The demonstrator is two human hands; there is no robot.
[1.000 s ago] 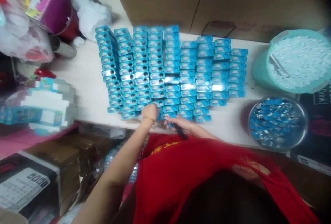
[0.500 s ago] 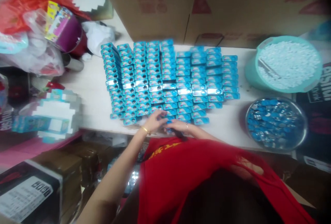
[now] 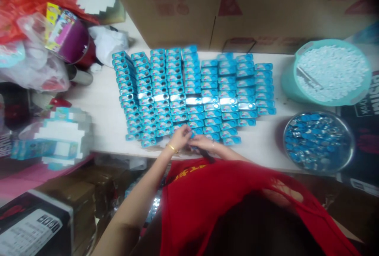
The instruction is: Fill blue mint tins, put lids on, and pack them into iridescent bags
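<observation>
Many small blue boxes stand in tight columns on the white table. Some in the left columns show a dark round spot on the face, while those on the right show a blue one. At the front edge of the columns, my left hand has its fingers drawn together in a pinch. My right hand meets it from the right, fingers curled in close to the left fingertips. Whatever is between the fingers is too small and blurred to name. A dark strip shows just under my right hand.
A teal tub of small white pieces, with a metal tool on top, stands right. Before it is a metal bowl of blue and silver discs. A large carton borders the back. Flattened blue-white boxes and plastic bags lie left.
My left fingers have curled in more, and both hands stay together at the front of the columns. The view has shifted slightly.
</observation>
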